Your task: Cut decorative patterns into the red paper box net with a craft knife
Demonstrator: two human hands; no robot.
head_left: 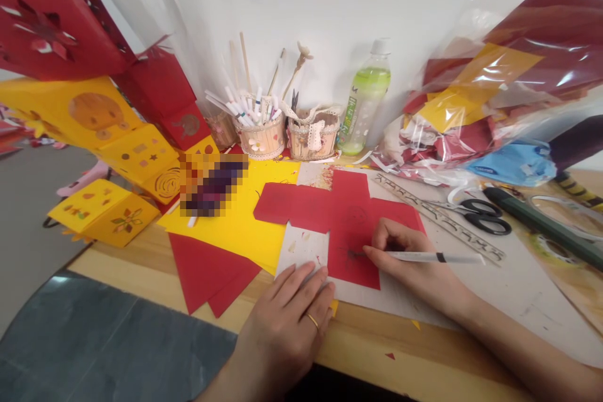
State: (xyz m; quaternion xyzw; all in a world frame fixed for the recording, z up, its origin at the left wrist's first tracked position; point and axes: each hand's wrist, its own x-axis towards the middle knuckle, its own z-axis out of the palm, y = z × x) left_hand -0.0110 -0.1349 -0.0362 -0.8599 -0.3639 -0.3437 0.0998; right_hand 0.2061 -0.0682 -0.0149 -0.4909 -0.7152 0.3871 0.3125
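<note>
A red paper cut-out, shaped like a box net with several square panels, lies flat on a grey board. My right hand is closed round a slim white pen with a dark band, its tip on the lower panel of the cut-out. Faint dark drawn lines show near the tip and on the panel above. My left hand rests flat, fingers stretched out, on the board's near left edge beside the red paper. A gold-coloured ring is on one of its fingers.
Scissors, a ruler and a green cutter lie right. Yellow paper and red sheets lie left, near stacked paper boxes. Behind stand a marker pot, a bottle and a scrap bag.
</note>
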